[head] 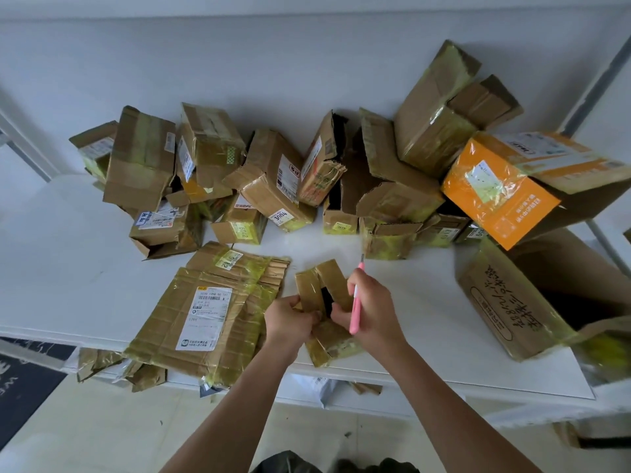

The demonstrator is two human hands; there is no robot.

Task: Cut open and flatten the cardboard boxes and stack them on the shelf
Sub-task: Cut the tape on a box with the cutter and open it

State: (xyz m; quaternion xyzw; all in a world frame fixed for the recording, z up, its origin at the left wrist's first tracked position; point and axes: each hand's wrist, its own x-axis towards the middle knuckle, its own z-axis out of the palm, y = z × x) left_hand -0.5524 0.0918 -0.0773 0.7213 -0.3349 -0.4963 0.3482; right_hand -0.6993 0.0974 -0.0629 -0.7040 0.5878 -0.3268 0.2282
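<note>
A small taped cardboard box (328,291) lies near the front edge of the white table (426,315), its flaps parted over a dark opening. My left hand (290,319) grips the box's left flap. My right hand (370,307) holds a pink utility knife (356,312) with its blade tip pointing away, while its fingers also pull at the right side of the box. A stack of flattened boxes (208,315) with a white shipping label lies to the left, overhanging the table edge.
Several unopened and half-opened boxes (273,175) are heaped along the back of the table. An orange box (505,189) and a large open brown box (532,302) stand at the right. Cardboard scraps (99,361) lie on a lower level below the table.
</note>
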